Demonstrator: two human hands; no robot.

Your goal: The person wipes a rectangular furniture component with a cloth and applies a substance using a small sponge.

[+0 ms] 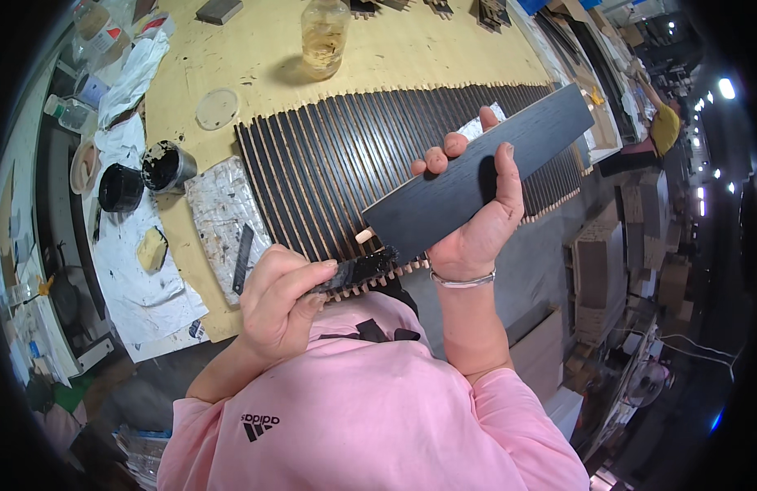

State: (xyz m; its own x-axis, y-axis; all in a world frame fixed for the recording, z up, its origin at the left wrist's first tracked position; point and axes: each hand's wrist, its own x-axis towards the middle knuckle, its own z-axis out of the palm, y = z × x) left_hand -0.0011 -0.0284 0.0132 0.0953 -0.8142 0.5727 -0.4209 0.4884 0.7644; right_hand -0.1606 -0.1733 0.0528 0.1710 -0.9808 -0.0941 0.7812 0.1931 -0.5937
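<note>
Perhaps the black paintbrush (368,268) pinched in the left hand (273,301), if overloaded, could smear the dark wood-grain plank (440,196) clasped by the right hand (475,239).

The pink shirt (378,409) bears a black printed word and striped logo (260,427), upside down in view. A bottle (92,20) has a red-and-white label (108,36), too small to read.

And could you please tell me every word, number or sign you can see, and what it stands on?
Pink shirt: dark lettering with a striped mark, upside down here; I won't copy brand wording.
Upper-left bottle: red-and-white label, too small to read.
White sheet: dark print, too blurred.
</note>
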